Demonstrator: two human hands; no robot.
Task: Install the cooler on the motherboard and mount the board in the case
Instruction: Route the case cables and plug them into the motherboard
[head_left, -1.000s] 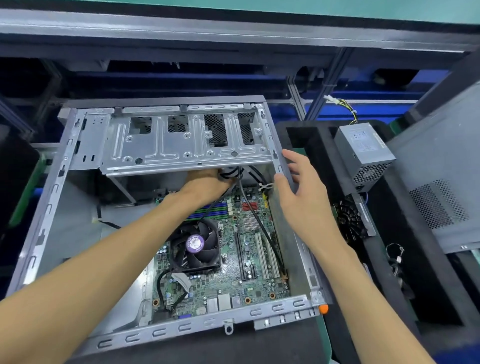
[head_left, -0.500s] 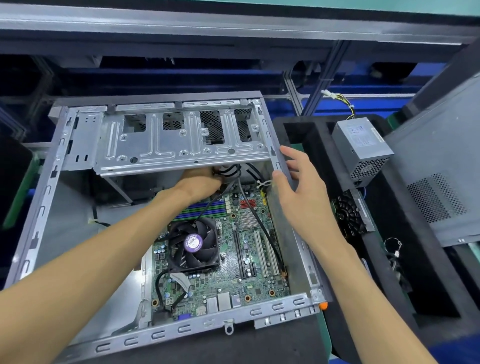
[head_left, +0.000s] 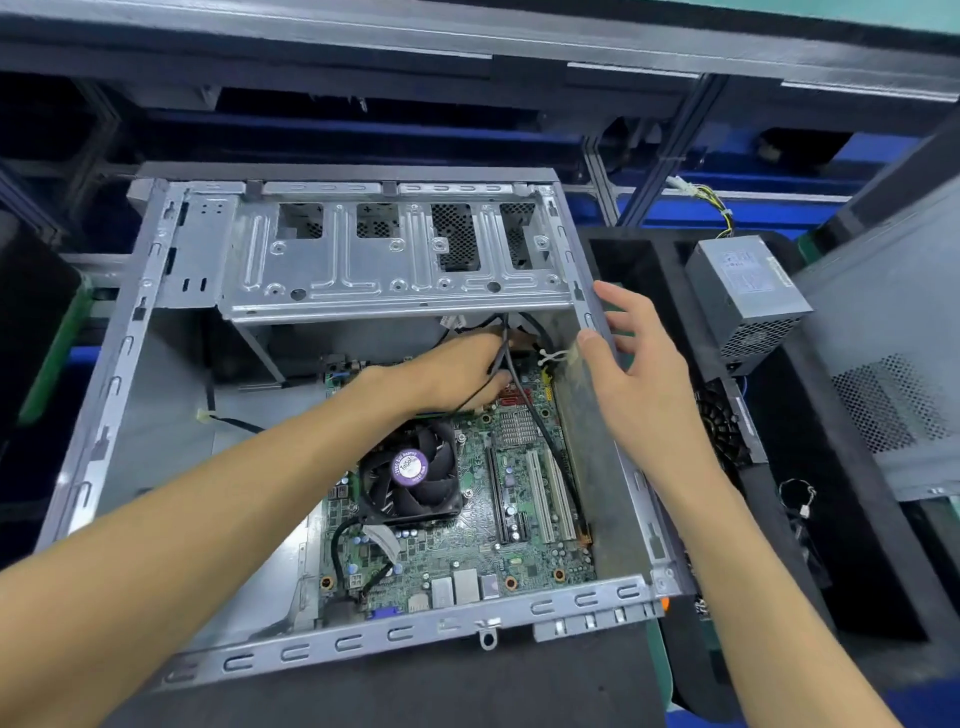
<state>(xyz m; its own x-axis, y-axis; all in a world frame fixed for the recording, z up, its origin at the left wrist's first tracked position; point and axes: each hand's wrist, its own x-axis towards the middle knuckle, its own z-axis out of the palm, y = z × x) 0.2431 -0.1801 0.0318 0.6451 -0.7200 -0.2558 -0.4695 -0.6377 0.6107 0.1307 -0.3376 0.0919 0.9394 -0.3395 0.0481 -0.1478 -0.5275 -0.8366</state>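
An open case (head_left: 332, 644) of bare, stamped grey steel is seen from above, its rails punched with slots and its drive cage (head_left: 395, 270) ribbed and perforated. The motherboard (head_left: 498, 519), a green board crowded with fine components and long pale slots, is laid flat on the case floor, toward its right side. The cooler (head_left: 410, 475) is seated on the board's left part: a square black frame with curved black blades and a round purple label at the hub.

The left hand (head_left: 457, 374) is reached in beneath the drive cage, at the far edge of the board, where thin black cables (head_left: 519, 389) are crossed over it; its fingers are hidden under the cage, so whether they are curled round a cable cannot be told. The right hand (head_left: 639, 374) is placed on the case's right wall, the fingers spread and nearly straight over the top rail, the thumb set against the inner face (a dull, smudged panel).

To the right, a boxy grey power supply (head_left: 748, 296) with a mesh face and a yellow-and-black wire bundle is stood in a black foam tray (head_left: 831, 545). A perforated grey side panel (head_left: 893, 374) is leaned beyond it, and a black fan is partly seen beside the case wall.
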